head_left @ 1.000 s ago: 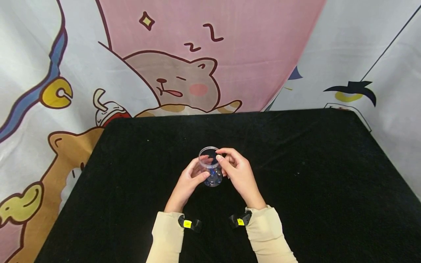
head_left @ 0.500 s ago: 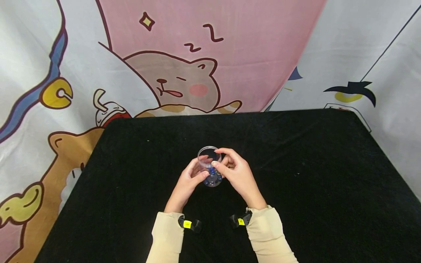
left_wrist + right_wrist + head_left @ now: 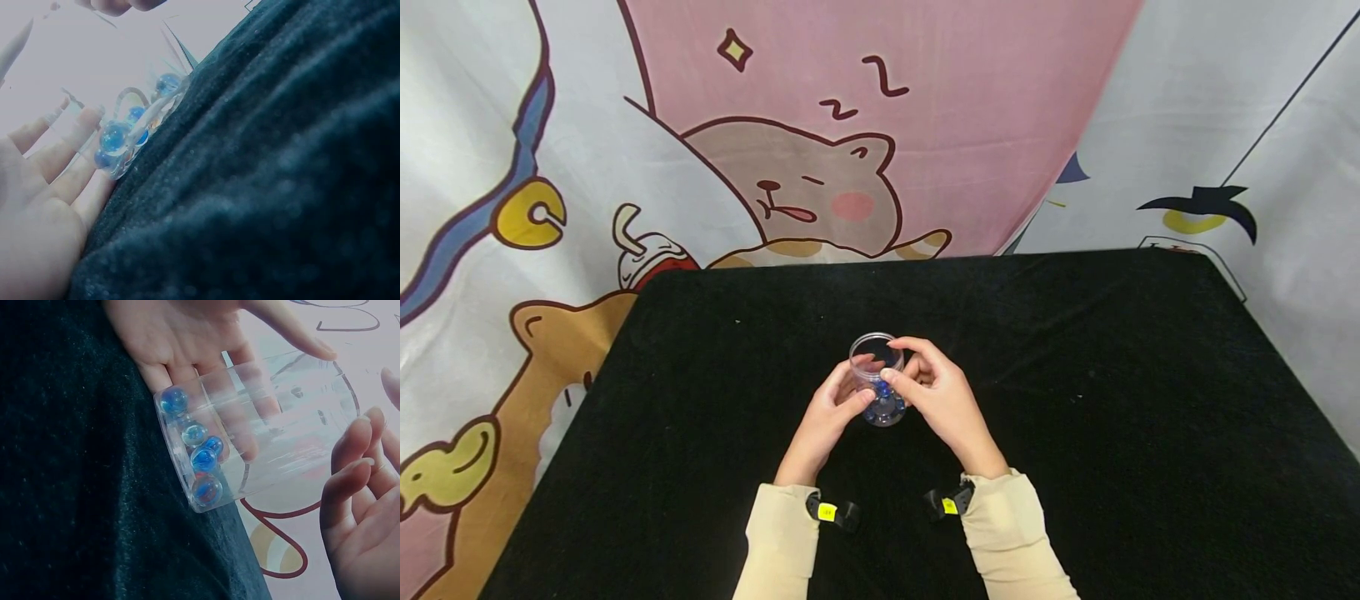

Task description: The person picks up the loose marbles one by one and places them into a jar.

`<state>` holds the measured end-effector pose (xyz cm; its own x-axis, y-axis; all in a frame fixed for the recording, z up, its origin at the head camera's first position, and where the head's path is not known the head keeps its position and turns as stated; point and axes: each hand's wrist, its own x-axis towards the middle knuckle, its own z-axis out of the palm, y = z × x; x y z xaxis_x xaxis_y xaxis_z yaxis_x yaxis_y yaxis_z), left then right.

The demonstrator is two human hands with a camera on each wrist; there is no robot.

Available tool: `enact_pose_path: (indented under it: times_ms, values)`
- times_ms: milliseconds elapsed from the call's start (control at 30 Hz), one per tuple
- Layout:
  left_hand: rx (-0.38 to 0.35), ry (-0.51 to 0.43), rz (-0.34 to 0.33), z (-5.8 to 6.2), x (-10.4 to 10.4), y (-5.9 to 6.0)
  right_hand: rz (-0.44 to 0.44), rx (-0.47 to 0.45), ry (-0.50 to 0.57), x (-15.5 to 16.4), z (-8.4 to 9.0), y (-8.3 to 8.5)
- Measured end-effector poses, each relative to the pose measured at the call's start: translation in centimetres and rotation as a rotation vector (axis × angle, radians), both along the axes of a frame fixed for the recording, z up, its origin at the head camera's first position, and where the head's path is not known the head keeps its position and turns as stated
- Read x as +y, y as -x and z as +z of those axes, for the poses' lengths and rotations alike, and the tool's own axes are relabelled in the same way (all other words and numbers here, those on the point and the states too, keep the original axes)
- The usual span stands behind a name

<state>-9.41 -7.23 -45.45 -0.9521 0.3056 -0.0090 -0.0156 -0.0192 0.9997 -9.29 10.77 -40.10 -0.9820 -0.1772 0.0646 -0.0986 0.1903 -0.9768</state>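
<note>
A clear plastic jar (image 3: 871, 372) stands upright on the black cloth, with several blue and clear marbles (image 3: 204, 459) lying in its bottom. My left hand (image 3: 822, 421) grips the jar's left side, thumb in front and fingers behind the wall. At the upper right of the jar, my right hand (image 3: 953, 407) has its thumb and index finger set around the rim. Its other fingers curl beside the jar. Seen from the left wrist, the left hand (image 3: 37, 206) lies along the wall near the marbles (image 3: 114, 137).
Black cloth (image 3: 1112, 400) covers the table around the jar. Behind it hangs a cartoon-printed curtain (image 3: 1000, 108) in pink and white. Dark wrist cameras (image 3: 835, 511) sit at both cream cuffs.
My right thumb has slid toward me and left along the rim, baring more of the blue marbles. The jar has shifted very slightly left, while the left hand keeps its grip.
</note>
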Motion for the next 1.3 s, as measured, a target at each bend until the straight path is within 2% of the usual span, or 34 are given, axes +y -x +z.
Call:
enact_pose_path:
  times_ms: [400, 733, 1300]
  values:
    - [0.014, 0.006, -0.004, -0.2, 0.1, -0.1, 0.012, 0.000, 0.019, 0.2, -0.3, -0.1]
    - [0.013, 0.005, -0.004, -0.1, 0.2, -0.1, 0.035, -0.007, 0.089, 0.4, -1.0, 0.2]
    - [0.011, 0.002, -0.001, -0.1, 0.1, 0.0, 0.062, 0.019, 0.098, 0.6, -1.2, 0.5]
